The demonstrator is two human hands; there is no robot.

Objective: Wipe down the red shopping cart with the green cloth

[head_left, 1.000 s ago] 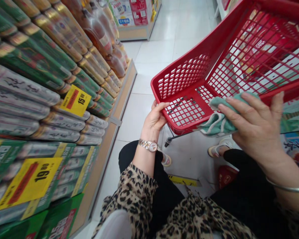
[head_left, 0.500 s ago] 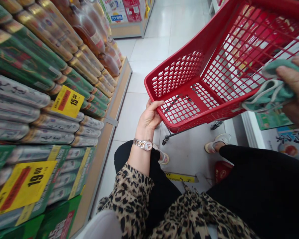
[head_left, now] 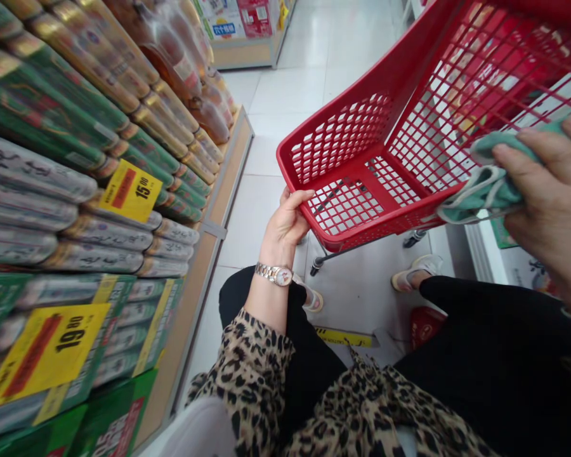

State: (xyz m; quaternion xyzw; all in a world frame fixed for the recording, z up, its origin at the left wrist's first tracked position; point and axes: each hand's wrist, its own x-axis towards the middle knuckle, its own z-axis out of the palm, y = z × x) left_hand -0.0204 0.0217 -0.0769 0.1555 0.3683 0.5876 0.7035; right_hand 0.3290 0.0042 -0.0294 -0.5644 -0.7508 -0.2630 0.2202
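Observation:
A red plastic shopping cart basket [head_left: 385, 120] tilts in front of me, with nothing inside it. My left hand [head_left: 288, 222], with a watch on the wrist, grips the basket's near corner rim. My right hand [head_left: 552, 203] presses a green cloth with white trim [head_left: 480, 187] against the basket's right rim, fingers curled over the cloth. I am crouched, black trousers and a leopard-print top below.
Shelves on the left hold stacked green and silver packaged goods [head_left: 66, 158] with yellow price tags [head_left: 131, 190], and bottles higher up. White tiled aisle floor [head_left: 295, 89] runs ahead. Cart wheels [head_left: 314, 266] and my sandalled feet rest on the floor. Boxes stand at the right.
My right hand with the cloth slid right along the basket rim, then came back a little leftward. The left hand kept its grip on the corner.

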